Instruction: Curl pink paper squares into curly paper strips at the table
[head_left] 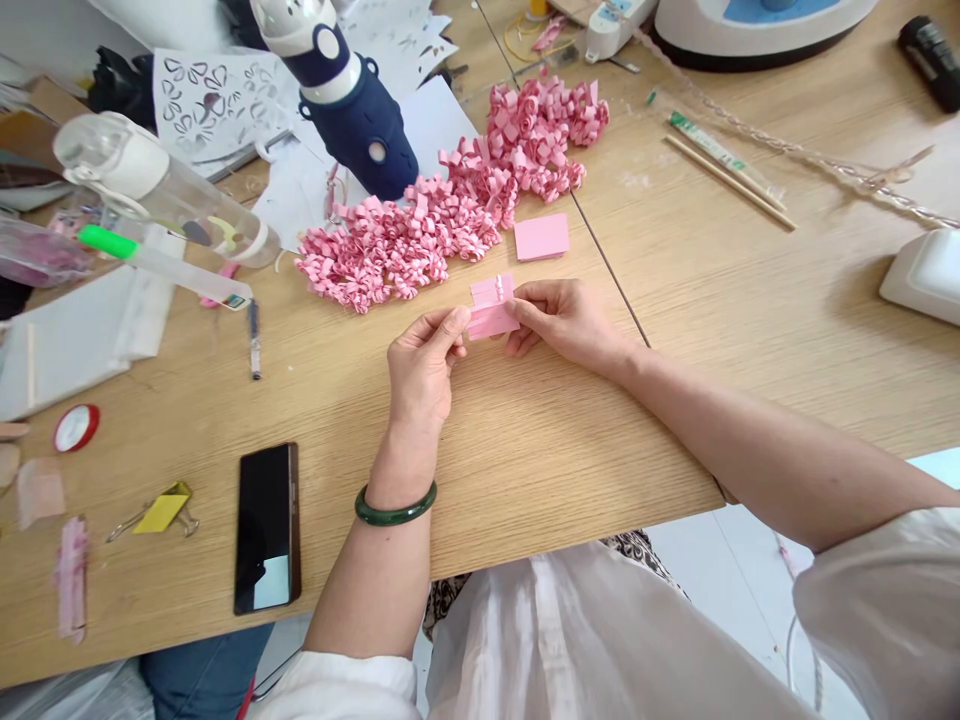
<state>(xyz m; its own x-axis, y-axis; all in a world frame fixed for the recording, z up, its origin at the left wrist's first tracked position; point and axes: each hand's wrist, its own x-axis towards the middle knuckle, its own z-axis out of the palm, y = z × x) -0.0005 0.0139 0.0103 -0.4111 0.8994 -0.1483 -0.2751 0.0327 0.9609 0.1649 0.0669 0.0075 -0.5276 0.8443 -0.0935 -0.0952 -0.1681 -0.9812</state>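
Both hands pinch one small pink paper piece [491, 306] just above the wooden table [735, 290]. My left hand [421, 372] grips its left edge between thumb and forefinger; a green bangle [395, 508] circles that wrist. My right hand [559, 318] holds the right edge. The top of the paper is cut into strips, and one strip is curled. Just beyond it lies a stack of flat pink paper squares [541, 237]. A long heap of curled pink paper pieces [450, 205] stretches from the left of the hands to the back.
A black phone [266, 527] and a yellow binder clip [162, 510] lie near the front edge at left. A navy bottle [352, 100], a clear bottle [161, 185], a pen [254, 338] and a tape roll [75, 427] sit left. Chopsticks [727, 175] lie at right.
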